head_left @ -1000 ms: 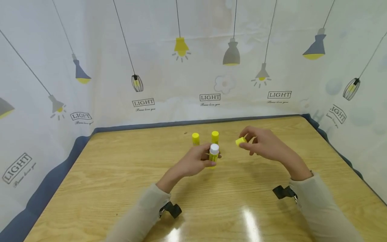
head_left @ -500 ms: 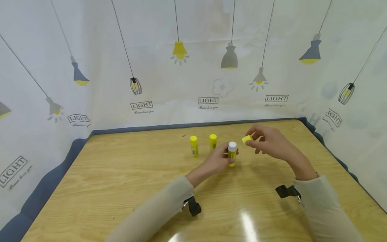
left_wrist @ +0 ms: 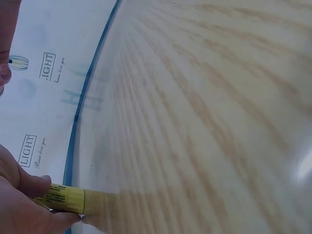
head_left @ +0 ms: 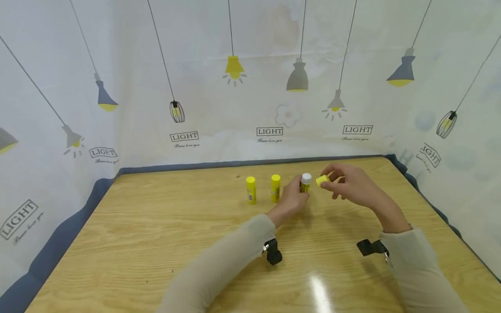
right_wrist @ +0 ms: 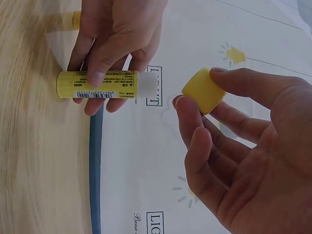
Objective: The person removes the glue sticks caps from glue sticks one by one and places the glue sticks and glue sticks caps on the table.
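Gripping the uncapped glue stick, the left hand has carried it farther back on the table, seemingly lining it up with two capped sticks, while the right hand pinches the yellow cap nearby.

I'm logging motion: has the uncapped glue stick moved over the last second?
Yes: the uncapped glue stick has shifted rightward, away from the leftmost capped glue stick.
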The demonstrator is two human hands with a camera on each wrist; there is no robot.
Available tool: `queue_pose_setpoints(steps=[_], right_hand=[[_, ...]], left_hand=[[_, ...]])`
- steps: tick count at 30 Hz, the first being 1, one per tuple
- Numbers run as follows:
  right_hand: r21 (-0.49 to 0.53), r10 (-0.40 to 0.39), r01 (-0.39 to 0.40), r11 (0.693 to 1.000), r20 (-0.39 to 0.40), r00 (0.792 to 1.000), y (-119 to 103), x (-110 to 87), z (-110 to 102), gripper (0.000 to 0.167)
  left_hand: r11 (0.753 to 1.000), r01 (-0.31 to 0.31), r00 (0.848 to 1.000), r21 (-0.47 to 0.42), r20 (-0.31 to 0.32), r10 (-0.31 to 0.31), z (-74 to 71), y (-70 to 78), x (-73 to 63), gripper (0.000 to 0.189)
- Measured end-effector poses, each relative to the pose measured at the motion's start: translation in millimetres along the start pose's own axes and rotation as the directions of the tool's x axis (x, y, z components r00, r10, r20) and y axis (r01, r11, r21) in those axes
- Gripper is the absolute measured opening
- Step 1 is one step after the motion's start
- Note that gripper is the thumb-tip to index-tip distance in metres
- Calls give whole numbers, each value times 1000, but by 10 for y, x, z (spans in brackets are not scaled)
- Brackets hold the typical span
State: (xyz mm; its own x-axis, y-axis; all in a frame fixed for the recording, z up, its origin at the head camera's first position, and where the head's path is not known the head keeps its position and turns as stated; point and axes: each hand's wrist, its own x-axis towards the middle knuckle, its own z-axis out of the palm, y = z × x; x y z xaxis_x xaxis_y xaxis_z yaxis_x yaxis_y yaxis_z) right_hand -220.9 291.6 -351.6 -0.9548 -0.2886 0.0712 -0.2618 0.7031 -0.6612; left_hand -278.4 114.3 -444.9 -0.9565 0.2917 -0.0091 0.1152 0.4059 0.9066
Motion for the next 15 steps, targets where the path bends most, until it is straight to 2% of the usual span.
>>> queue_pose_setpoints(steps=[9,15], right_hand=[[-31,11,-12,999,-28,1000,35,-19,-57,40],[-68,12,-15,998,-52,999,38,-2,-65,39]], left_hand=[[1000,10,1000,-1,-22,-10,37,11,11,46],[995,90,996,41,-19,-90,22,25,-70,54]])
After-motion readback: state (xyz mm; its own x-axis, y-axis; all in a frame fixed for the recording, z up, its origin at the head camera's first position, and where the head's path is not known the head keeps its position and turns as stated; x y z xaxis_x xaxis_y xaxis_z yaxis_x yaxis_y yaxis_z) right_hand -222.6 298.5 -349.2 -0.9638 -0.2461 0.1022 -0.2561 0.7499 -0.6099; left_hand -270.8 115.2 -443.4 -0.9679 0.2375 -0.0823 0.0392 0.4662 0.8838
